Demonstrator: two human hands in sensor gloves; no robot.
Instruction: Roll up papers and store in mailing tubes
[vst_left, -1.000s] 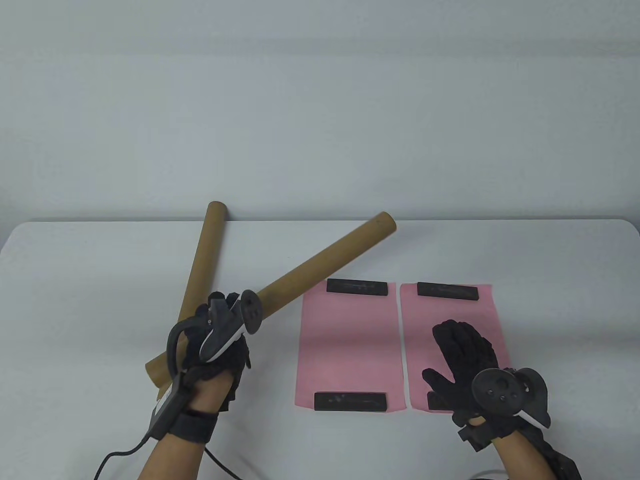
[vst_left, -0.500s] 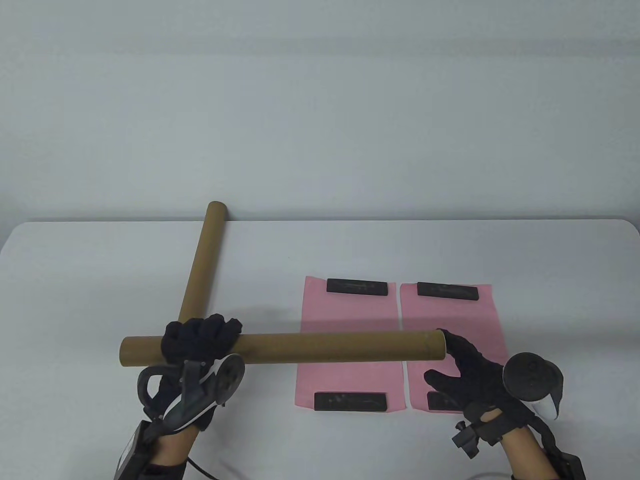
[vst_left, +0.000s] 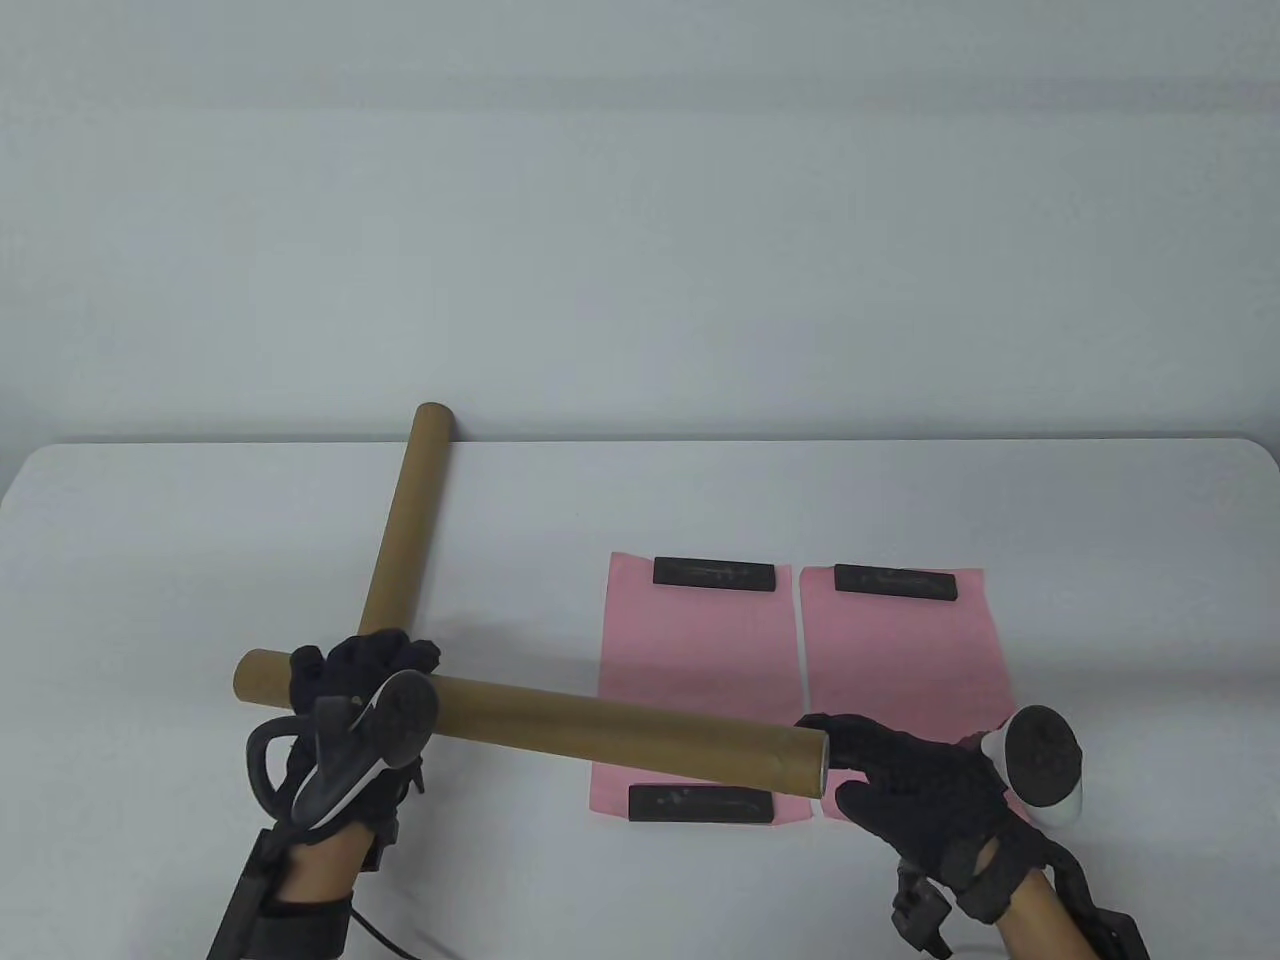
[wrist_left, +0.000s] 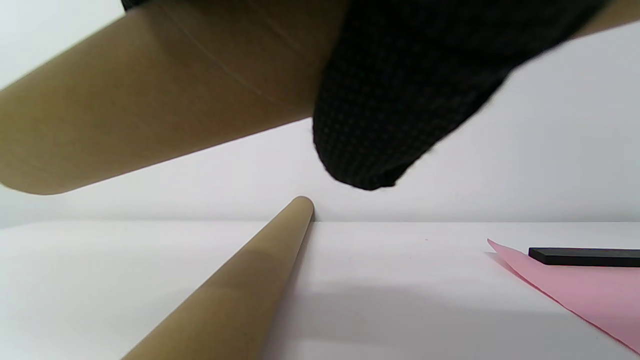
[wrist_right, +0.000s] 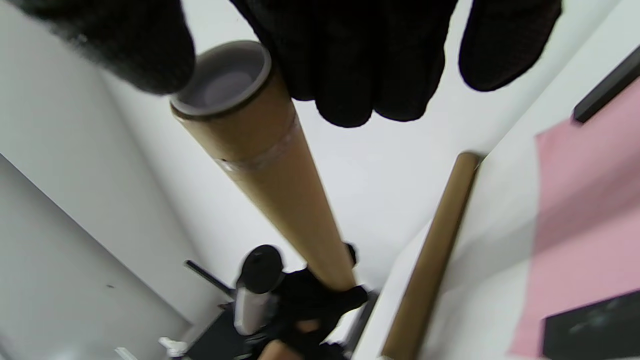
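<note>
**Tube swung across, cap end now at right hand**

Left hand (vst_left: 360, 700) is wrapped around the held tube (vst_left: 620, 725) near its left end, carrying it off the table. Versus a second ago, the tube has gone from a diagonal pointing far-right to lying across the near side over the two pink papers (vst_left: 700, 650) — right end dipped nearer in the last half second.

Right hand (vst_left: 900, 775) has left the right paper and sits at the tube's right end. Right wrist view shows a pale cap (wrist_right: 225, 80) in that end, fingers (wrist_right: 350, 75) spread around it; whether they actually pinch the cap cannot be told.

Second tube (vst_left: 400, 530) lies untouched at left, far end at the table's (vst_left: 150, 560) back edge. Papers are flat, black bar weights (vst_left: 715, 573) on them.

Read: cap removal comes next — no rolling started, task early.
</note>
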